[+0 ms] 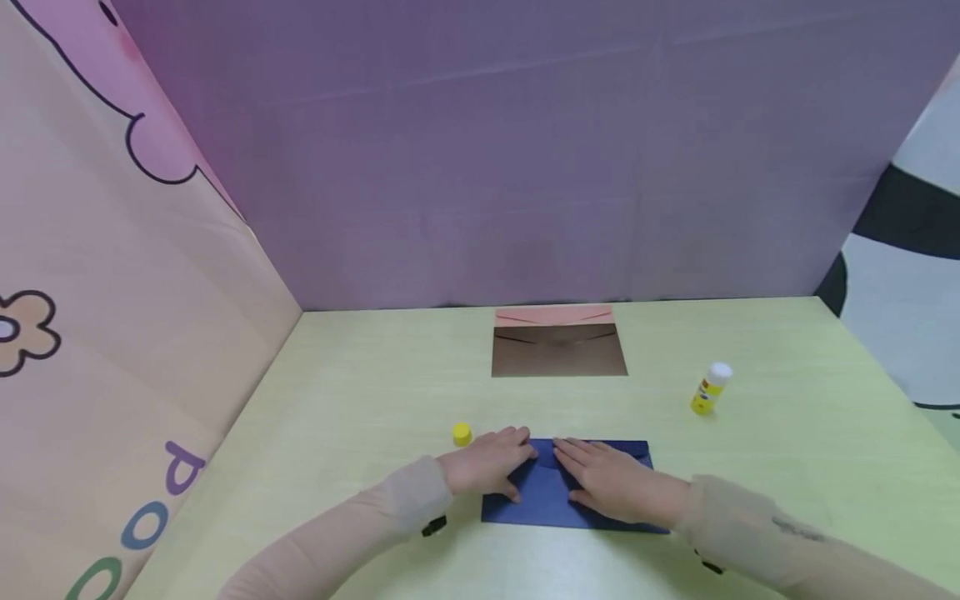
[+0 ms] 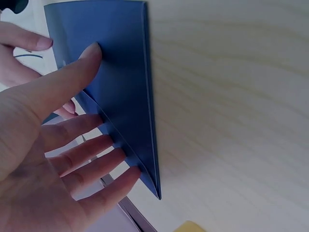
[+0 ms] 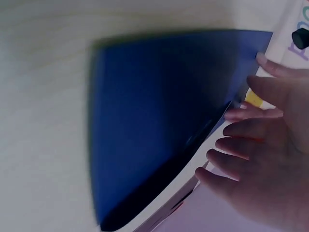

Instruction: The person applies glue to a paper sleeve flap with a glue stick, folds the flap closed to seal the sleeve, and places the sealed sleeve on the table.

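Note:
A dark blue envelope (image 1: pixel 540 500) lies flat on the table, its flap folded along the far edge. On the left part of that flap, my left hand (image 1: pixel 489 461) presses with its fingertips, the thumb on the envelope's face. My right hand (image 1: pixel 617 481) rests on the flap's right side, fingers stretched toward the far edge and close together. In the left wrist view, the left fingers (image 2: pixel 96 169) lie spread along the flap line. The right wrist view has the right fingers (image 3: pixel 231 157) extended along the envelope's far edge.
A small yellow cap (image 1: pixel 462 434) sits just beyond the left hand. To the right, a yellow glue stick (image 1: pixel 707 395) with a white top stands upright. Farther back, a brown envelope (image 1: pixel 558 358) partly overlaps a pink envelope (image 1: pixel 553 314). A purple printed backdrop (image 1: pixel 480 167) rises behind the table.

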`<state>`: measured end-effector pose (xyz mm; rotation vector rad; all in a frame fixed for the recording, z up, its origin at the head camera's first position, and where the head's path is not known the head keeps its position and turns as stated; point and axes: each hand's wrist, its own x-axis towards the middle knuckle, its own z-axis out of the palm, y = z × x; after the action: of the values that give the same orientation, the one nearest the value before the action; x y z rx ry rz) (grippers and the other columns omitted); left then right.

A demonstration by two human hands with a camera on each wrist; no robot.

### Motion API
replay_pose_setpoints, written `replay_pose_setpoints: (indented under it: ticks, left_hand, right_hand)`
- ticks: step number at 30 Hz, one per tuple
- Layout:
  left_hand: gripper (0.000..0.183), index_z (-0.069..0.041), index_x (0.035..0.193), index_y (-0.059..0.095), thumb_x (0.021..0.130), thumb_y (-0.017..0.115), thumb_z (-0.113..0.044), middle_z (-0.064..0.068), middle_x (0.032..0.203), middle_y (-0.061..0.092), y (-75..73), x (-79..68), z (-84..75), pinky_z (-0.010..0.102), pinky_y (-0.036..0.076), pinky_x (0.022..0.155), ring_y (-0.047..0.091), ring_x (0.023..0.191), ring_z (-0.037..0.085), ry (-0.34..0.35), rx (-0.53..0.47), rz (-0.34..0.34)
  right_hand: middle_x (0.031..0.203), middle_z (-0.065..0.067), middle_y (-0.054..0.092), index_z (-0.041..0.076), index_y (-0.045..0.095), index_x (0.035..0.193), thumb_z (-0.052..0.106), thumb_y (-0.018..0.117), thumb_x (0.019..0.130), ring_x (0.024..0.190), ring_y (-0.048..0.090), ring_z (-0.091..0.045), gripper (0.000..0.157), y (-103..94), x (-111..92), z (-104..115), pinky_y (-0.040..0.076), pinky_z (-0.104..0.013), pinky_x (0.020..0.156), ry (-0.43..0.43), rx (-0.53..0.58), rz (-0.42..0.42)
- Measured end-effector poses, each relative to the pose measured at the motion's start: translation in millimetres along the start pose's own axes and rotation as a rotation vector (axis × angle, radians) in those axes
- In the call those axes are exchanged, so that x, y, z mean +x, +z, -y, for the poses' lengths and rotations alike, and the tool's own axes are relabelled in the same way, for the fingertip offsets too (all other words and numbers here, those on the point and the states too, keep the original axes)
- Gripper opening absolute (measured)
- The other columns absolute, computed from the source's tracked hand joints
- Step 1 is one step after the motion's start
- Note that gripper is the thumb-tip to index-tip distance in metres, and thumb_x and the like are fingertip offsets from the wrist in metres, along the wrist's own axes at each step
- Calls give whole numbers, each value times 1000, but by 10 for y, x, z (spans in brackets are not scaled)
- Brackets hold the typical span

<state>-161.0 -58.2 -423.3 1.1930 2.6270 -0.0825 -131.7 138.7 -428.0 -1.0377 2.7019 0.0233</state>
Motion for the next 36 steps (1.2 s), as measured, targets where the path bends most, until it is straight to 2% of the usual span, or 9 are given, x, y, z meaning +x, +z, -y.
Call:
replay_pose_setpoints:
  ticks: [3, 6, 13, 20, 26, 36]
  left_hand:
    - [58, -13, 121, 54, 71, 70, -39, 2, 113, 47, -6, 1, -5, 21, 41, 83, 45, 97, 11, -4, 1, 3]
    - [58, -13, 120, 54, 71, 70, -39, 1, 112, 47, -17, 0, -14, 20, 42, 82, 45, 96, 10, -4, 2, 4]
    - [58, -13, 121, 53, 71, 70, -39, 1, 113, 46, -13, -7, -23, 21, 42, 83, 45, 98, 11, -10, -8, 6]
    - [57, -13, 120, 54, 71, 70, -38, -1, 108, 46, -22, -15, -26, 20, 42, 79, 44, 94, 10, -5, -1, 0]
    - [58, -13, 121, 52, 72, 69, -39, -1, 109, 46, -7, -22, -1, 20, 41, 81, 43, 96, 10, 2, -7, 2]
    - [58, -14, 122, 51, 73, 68, -40, -1, 111, 45, 18, -16, 21, 20, 41, 83, 43, 98, 10, 8, -3, 1]
  right_hand:
    - [142, -10, 29, 3, 34, 135, 39, 48, 89, 130, 26, -22, 60, 30, 44, 59, 28, -41, 102, 0, 31, 57]
    - [143, -10, 26, 3, 32, 136, 41, 46, 89, 130, 24, -22, 62, 50, 60, 89, 27, -41, 102, -9, 66, 77]
    - [144, -10, 23, 3, 30, 137, 46, 44, 89, 131, 21, -23, 66, 88, 29, 71, 26, -42, 103, -31, 120, 69]
    - [145, -8, 21, 6, 27, 138, 48, 43, 88, 132, 20, -22, 68, 145, -43, -7, 24, -41, 104, -14, 184, 93]
    - [144, -10, 23, 3, 29, 137, 45, 45, 88, 131, 23, -24, 67, 149, -88, -27, 25, -42, 103, -35, 185, 63]
    - [145, -9, 22, 5, 29, 138, 46, 44, 89, 131, 23, -25, 66, 182, -108, -77, 24, -43, 103, -25, 225, 63]
